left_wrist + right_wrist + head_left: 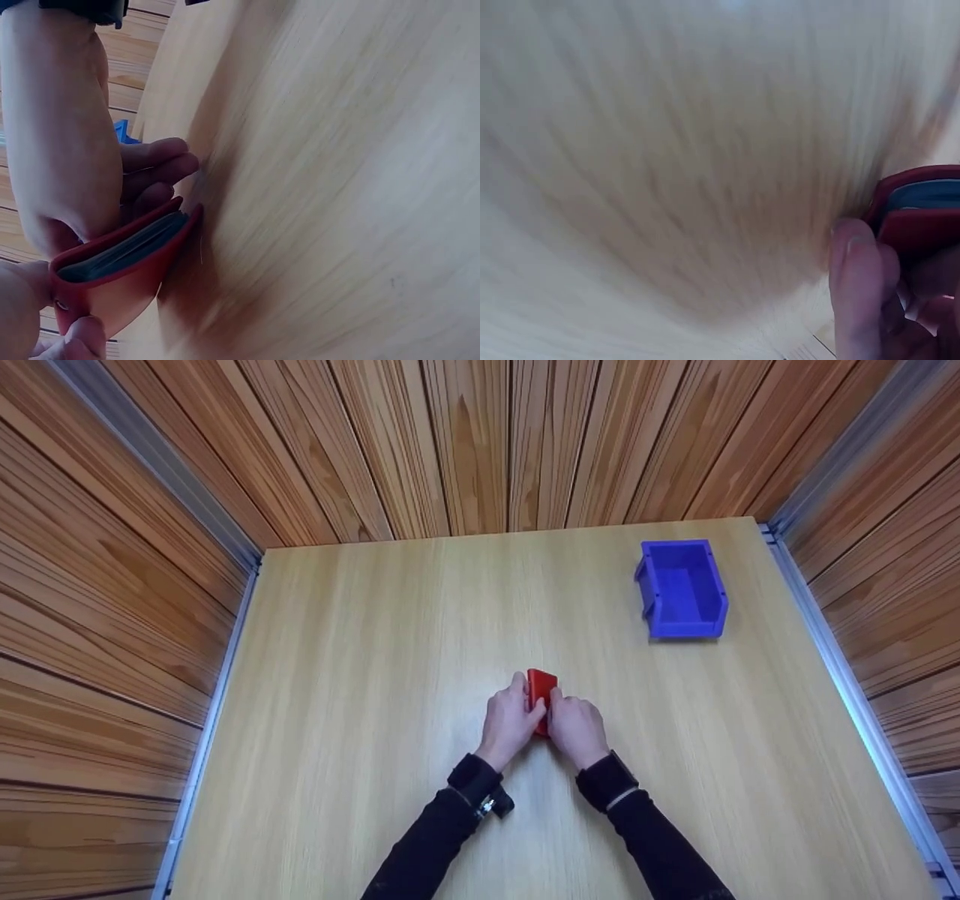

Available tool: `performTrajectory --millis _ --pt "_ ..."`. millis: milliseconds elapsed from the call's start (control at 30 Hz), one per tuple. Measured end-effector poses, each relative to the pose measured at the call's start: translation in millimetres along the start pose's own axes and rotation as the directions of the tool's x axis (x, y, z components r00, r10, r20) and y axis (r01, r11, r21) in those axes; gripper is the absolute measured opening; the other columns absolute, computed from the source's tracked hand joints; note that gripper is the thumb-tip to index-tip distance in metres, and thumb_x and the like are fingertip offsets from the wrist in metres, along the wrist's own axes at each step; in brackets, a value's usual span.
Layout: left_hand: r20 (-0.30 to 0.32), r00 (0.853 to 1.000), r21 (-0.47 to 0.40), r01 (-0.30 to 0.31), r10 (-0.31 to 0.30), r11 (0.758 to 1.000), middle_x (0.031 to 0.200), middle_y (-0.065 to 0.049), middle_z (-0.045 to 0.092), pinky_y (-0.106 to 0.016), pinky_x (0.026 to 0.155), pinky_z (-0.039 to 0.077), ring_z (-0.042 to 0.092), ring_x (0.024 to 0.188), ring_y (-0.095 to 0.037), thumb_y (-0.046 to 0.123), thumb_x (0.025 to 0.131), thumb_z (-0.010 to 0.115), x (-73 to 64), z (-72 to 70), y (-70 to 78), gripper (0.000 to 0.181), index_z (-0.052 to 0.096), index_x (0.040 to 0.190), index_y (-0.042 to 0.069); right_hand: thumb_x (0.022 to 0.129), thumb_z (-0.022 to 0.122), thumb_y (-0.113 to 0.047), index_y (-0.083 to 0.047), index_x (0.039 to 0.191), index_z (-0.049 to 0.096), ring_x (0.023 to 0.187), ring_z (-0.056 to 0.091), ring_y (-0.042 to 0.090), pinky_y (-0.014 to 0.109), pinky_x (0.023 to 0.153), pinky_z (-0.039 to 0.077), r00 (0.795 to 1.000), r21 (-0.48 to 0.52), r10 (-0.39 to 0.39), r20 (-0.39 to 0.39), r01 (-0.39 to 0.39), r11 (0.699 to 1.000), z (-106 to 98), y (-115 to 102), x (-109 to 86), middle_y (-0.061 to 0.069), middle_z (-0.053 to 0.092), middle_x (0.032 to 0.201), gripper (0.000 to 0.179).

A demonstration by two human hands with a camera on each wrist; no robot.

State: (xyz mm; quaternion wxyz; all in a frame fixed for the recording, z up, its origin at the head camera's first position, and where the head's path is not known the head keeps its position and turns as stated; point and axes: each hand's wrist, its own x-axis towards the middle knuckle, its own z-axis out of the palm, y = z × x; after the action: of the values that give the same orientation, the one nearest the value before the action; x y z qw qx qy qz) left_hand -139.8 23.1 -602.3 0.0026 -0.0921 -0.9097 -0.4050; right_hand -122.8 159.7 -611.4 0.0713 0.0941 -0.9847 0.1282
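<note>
A red wallet (541,686) is held between my two hands in the middle of the table. My left hand (508,721) grips its left side, thumb laid over the red face. On the opposite side, my right hand (579,729) pinches the near part, fingers curled. The left wrist view shows the wallet (124,281) edge-on, with dark layers between its red covers and a small metal snap near one corner. At the right border of the right wrist view, the wallet's end (922,199) shows blue-grey layers, with fingertips against its cover.
A blue open-front plastic bin (684,589) stands at the back right of the light wood table (360,660). Wood-plank walls (465,450) rise behind and on both sides, with metal rails (862,705) along the table's side edges.
</note>
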Motion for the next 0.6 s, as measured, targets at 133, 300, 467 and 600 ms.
performTrajectory --millis 133,300,467,600 --pt "0.008 1.0 -0.014 0.03 -0.03 0.999 0.074 -0.002 0.062 -0.022 0.059 0.048 0.055 0.065 -0.009 0.015 0.096 0.07 -0.8 -2.2 0.9 0.017 0.056 0.101 0.007 0.096 0.063 -0.007 0.006 0.1 0.066 0.057 0.063 0.032 0.046 0.056 0.053 1.0 0.005 -0.021 0.01 0.02 1.0 -0.2 -0.9 1.4 0.014 0.06 0.063 0.014" --pt "-0.025 1.0 0.013 -0.012 0.013 1.0 0.077 -0.005 0.067 -0.024 0.059 0.05 0.061 0.067 -0.012 0.014 0.095 0.07 -1.7 -3.1 0.5 0.017 0.056 0.1 0.005 0.093 0.064 -0.005 0.005 0.093 0.066 0.053 0.061 0.032 0.047 0.052 0.05 0.998 0.001 -0.045 -0.047 0.045 0.999 0.6 2.4 1.0 0.014 0.059 0.061 0.011" --pt "-0.062 0.997 0.041 -0.044 0.046 0.998 0.075 -0.006 0.066 -0.024 0.058 0.049 0.06 0.065 -0.013 0.013 0.095 0.07 -3.6 -2.9 -2.1 0.017 0.056 0.099 0.004 0.092 0.062 -0.004 0.002 0.082 0.059 0.05 0.06 0.035 0.049 0.048 0.048 0.994 0.038 -0.039 -0.104 0.043 0.998 3.3 3.1 1.0 0.015 0.06 0.058 0.012" --pt "-0.047 0.998 0.036 -0.044 0.046 0.998 0.075 -0.006 0.065 -0.023 0.058 0.05 0.06 0.066 -0.012 0.013 0.096 0.07 -4.5 -2.5 -3.3 0.017 0.055 0.1 0.005 0.093 0.061 -0.005 0.002 0.083 0.06 0.051 0.061 0.036 0.049 0.049 0.048 0.996 0.046 0.021 -0.088 -0.017 0.999 4.1 -0.3 0.8 0.015 0.059 0.058 0.013"
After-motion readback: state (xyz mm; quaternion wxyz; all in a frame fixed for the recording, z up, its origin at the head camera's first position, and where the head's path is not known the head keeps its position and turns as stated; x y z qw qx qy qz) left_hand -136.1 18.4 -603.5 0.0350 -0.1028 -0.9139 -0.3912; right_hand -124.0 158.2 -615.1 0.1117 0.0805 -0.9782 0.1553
